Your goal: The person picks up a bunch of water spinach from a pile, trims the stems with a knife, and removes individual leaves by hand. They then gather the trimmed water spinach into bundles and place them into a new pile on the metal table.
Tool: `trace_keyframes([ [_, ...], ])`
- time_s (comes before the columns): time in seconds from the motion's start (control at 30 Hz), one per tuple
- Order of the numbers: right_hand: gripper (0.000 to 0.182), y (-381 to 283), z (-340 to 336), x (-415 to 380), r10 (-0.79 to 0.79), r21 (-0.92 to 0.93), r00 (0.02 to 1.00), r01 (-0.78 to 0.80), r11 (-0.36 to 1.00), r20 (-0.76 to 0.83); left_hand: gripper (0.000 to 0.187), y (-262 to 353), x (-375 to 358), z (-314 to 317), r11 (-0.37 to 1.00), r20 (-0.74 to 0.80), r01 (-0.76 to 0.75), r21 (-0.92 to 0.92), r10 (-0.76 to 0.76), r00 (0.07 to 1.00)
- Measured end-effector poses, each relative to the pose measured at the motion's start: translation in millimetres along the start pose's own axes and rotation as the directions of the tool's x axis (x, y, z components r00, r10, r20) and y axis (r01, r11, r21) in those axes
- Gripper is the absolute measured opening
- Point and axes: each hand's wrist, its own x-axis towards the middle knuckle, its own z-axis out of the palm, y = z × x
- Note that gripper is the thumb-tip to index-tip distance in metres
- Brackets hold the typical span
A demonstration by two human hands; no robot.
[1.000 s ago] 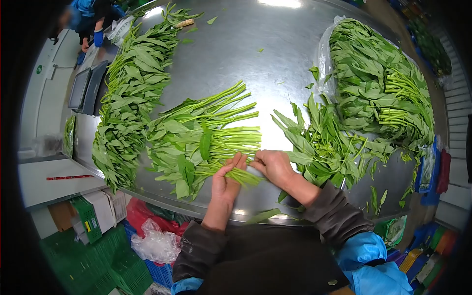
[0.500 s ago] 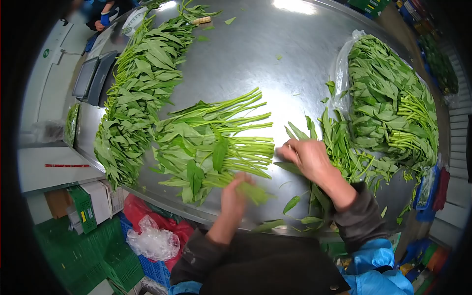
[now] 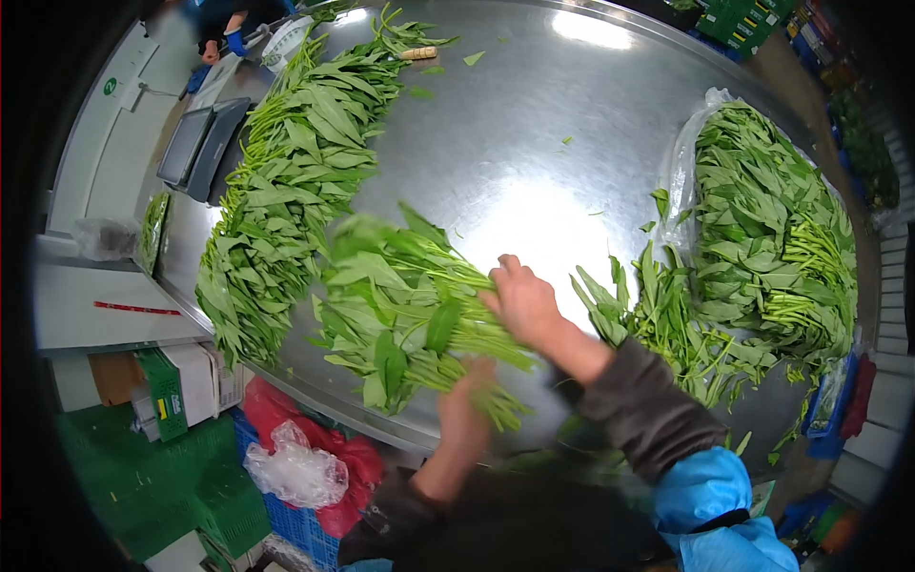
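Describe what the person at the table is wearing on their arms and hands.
Both hands are bare, with no gloves: the left hand and the right hand. Each forearm is covered by a dark grey-brown knitted sleeve ending at the wrist. Over the right upper arm sits a bright blue, shiny oversleeve with a dark band across it. The left sleeve shows a small pale marking, too blurred to read.
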Motion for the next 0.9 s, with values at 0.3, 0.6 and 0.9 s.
trace_keyframes([
  [0.3, 0.046, -39.4, 3.6, -76.1, 0.302, 0.547, 0.916, -0.400, 0.735, 0.265, 0.038, 32.0, -10.2, 9.8, 0.969, -0.018, 0.197, -0.149, -0.202, 0.979],
  [0.6, 0.051, -71.3, -25.7, -180.7, 0.271, 0.785, 0.950, -0.286, 0.550, 0.156, 0.041, 52.0, -79.2, -38.7, 0.985, 0.188, -0.057, 0.165, 0.025, 0.982],
  [0.9, 0.057, -66.2, -1.6, -206.1, 0.213, 0.644, 0.626, -0.765, -0.019, 0.750, 0.041, 31.4, -65.7, -70.9, 0.919, 0.218, 0.309, 0.245, -0.362, 0.906],
])
